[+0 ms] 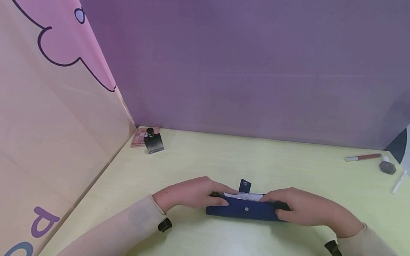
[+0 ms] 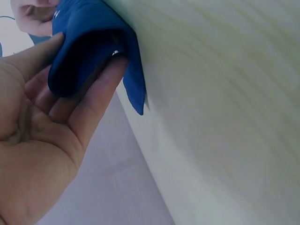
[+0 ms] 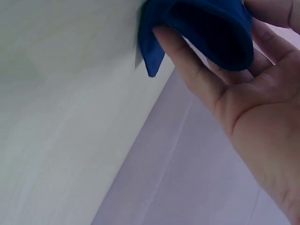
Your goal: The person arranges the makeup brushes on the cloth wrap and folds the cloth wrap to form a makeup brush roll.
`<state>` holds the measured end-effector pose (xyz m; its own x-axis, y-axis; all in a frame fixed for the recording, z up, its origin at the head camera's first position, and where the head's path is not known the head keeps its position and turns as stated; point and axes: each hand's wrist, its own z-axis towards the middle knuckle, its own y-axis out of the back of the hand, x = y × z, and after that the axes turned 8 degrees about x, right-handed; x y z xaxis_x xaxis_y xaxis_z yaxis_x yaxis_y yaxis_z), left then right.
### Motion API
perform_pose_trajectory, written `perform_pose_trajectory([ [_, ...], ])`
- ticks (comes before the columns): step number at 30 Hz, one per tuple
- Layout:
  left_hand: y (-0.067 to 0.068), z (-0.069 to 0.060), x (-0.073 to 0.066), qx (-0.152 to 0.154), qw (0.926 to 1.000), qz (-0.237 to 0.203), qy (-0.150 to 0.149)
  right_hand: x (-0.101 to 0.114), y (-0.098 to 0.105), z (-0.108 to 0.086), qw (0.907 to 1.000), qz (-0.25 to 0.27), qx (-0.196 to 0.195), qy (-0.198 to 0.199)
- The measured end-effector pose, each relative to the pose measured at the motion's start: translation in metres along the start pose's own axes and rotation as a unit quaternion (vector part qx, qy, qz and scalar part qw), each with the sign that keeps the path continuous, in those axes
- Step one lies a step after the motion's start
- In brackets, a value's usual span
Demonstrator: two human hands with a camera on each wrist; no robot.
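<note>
A folded navy fabric pouch (image 1: 242,213) lies across the table, low in the middle of the head view. On its front is a metal snap, and a short strap (image 1: 245,186) with a matching snap stands up behind it, unfastened. Pale lining (image 1: 244,196) shows along the top. My left hand (image 1: 196,193) grips the left end, thumb on the near side and fingers behind. At the right end my right hand (image 1: 306,207) holds the pouch the same way. Both wrist views show the hollow ends of the folded blue fabric (image 2: 93,21), with fingers around them.
Back left, a dark square bottle (image 1: 154,142) stands by a pink checked flat case (image 1: 138,137). Toward the right edge lie a brown-and-white stick (image 1: 363,157), a small grey bottle (image 1: 387,167) and a thin white stick (image 1: 399,182). Purple (image 1: 263,69) and printed cream panels (image 1: 44,135) border the table.
</note>
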<state>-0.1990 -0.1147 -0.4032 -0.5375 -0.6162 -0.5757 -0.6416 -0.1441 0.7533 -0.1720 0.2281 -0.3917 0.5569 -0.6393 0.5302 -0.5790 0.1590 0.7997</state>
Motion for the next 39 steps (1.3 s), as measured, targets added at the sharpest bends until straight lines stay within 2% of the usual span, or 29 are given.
perform_pose_trajectory([
  [5,-0.001,0.003,0.003,-0.022,0.9992,-0.005,0.034,-0.006,0.007,0.006,0.9989,0.046,0.009,0.007],
  [14,-0.002,0.016,0.004,-0.043,0.9929,-0.004,0.111,-0.016,0.006,0.018,0.9997,0.023,0.005,0.003],
  [18,-0.004,0.016,0.002,-0.055,0.987,0.035,0.147,-0.018,0.002,0.024,0.9999,-0.002,-0.013,0.008],
  [22,-0.004,0.015,0.0,-0.073,0.9779,0.088,0.175,-0.013,-0.001,0.029,0.9971,-0.063,-0.043,-0.002],
  [25,-0.004,0.016,-0.001,-0.088,0.9732,0.118,0.177,-0.002,-0.001,0.032,0.9929,-0.096,-0.061,-0.036],
  [29,-0.007,0.017,-0.005,-0.108,0.9675,0.161,0.162,0.015,-0.001,0.038,0.9932,-0.06,-0.05,-0.086],
  [33,-0.01,0.018,-0.012,-0.129,0.9638,0.191,0.134,0.027,-0.006,0.045,0.993,-0.029,-0.05,-0.104],
  [36,-0.012,0.02,-0.018,-0.132,0.9704,0.167,0.113,0.031,-0.01,0.048,0.9928,-0.03,-0.061,-0.099],
  [39,-0.014,0.02,-0.022,-0.12,0.9805,0.117,0.101,0.033,-0.014,0.049,0.992,-0.044,-0.073,-0.093],
])
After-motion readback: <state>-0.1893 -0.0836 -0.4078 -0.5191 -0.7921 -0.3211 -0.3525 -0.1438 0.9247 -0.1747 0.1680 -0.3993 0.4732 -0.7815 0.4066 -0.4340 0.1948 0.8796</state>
